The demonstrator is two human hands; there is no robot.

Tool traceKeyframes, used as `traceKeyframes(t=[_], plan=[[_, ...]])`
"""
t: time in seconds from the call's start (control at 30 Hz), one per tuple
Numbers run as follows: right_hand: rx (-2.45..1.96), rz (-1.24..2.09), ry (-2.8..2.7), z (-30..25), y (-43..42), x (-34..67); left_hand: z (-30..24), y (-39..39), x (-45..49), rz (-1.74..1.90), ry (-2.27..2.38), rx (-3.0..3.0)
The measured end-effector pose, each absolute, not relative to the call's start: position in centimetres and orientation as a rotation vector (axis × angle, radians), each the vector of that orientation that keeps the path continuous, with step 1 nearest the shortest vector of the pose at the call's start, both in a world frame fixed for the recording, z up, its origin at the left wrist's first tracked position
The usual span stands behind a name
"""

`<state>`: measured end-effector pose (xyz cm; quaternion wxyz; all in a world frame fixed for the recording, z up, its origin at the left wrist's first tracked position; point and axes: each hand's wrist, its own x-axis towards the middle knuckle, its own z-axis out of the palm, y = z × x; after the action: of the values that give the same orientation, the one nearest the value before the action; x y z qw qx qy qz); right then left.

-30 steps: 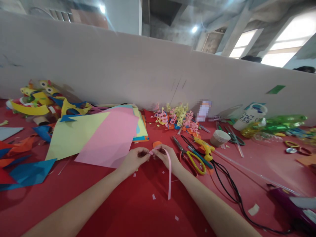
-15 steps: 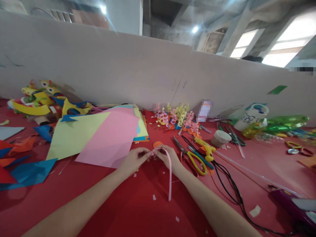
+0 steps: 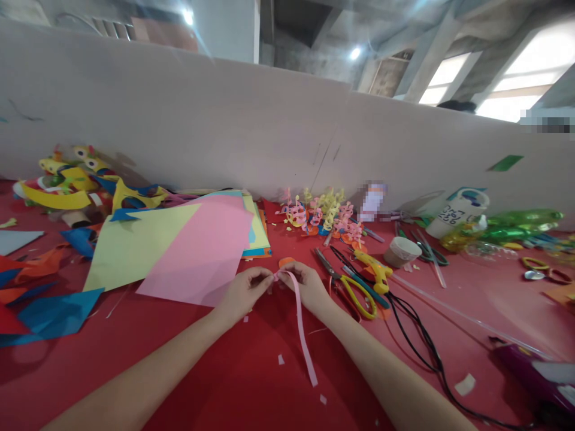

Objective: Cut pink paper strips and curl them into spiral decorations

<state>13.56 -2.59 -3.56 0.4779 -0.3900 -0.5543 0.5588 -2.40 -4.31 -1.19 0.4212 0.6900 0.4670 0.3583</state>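
Both my hands meet over the red table [image 3: 251,371], pinching the top end of a long pink paper strip [image 3: 300,329]. My left hand [image 3: 242,293] has its fingertips closed on the strip's end. My right hand [image 3: 308,287] pinches the same end from the other side. The strip trails down toward me across the red surface. A small orange paper piece [image 3: 286,262] lies just behind my fingers.
Large pink [image 3: 202,251] and yellow-green [image 3: 135,245] sheets lie at left. Yellow-handled scissors [image 3: 354,293], a yellow glue gun [image 3: 375,269] with black cord, curled paper pieces [image 3: 321,215], a tape roll [image 3: 399,251] and a purple tool [image 3: 530,371] sit at right. A grey partition stands behind.
The strip's free end has swung toward me and to the right, now lying straighter and longer. My hands stay almost in place.
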Motion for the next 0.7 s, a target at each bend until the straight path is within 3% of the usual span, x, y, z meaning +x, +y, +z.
traceKeyframes(t=[0.7], plan=[[-1.081,1.229,-1.429,-3.11,-2.56,13.74,-1.35,-4.52,-2.29,1.000,1.226,1.765]])
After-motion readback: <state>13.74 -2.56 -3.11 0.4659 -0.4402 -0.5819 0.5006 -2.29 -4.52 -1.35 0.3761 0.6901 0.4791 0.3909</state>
